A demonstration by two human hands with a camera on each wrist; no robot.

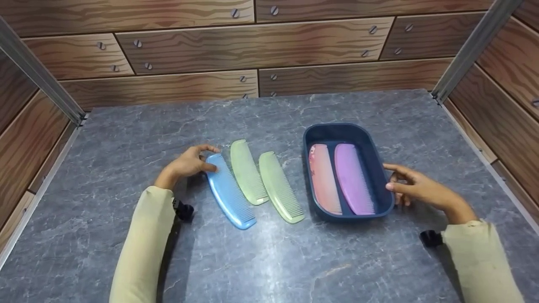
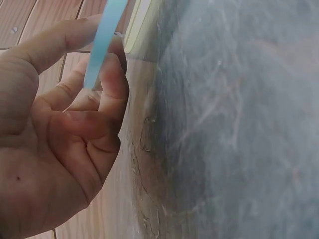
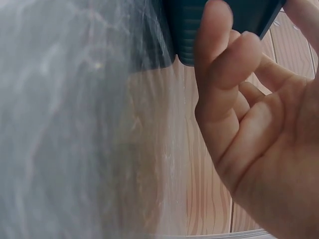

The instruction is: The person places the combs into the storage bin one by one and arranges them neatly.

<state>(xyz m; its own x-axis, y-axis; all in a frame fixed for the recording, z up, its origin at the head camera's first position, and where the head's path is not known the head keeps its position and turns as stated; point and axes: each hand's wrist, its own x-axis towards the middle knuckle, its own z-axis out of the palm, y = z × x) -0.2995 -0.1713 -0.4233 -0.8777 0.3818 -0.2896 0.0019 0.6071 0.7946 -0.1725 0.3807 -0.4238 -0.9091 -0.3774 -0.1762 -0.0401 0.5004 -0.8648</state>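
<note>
In the head view, a blue comb (image 1: 227,195) lies slanted left of two pale green combs (image 1: 248,172) on the grey table. My left hand (image 1: 189,162) pinches the blue comb's far end between thumb and fingers. The left wrist view shows the comb's edge (image 2: 103,47) raised between the fingers. On the right stands a dark blue box (image 1: 318,129) holding a pink comb (image 1: 324,181) and a purple comb (image 1: 353,179). My right hand (image 1: 421,189) holds its right side, thumb at the rim and other fingers loosely bent outside. The box's wall (image 3: 187,30) shows beside these fingers.
The grey marbled tabletop (image 1: 269,261) runs under everything. Wood-patterned panels (image 1: 252,46) close off the back and both sides, with metal rails (image 1: 476,46) at the corners. Small black cameras (image 1: 431,238) sit at both wrists.
</note>
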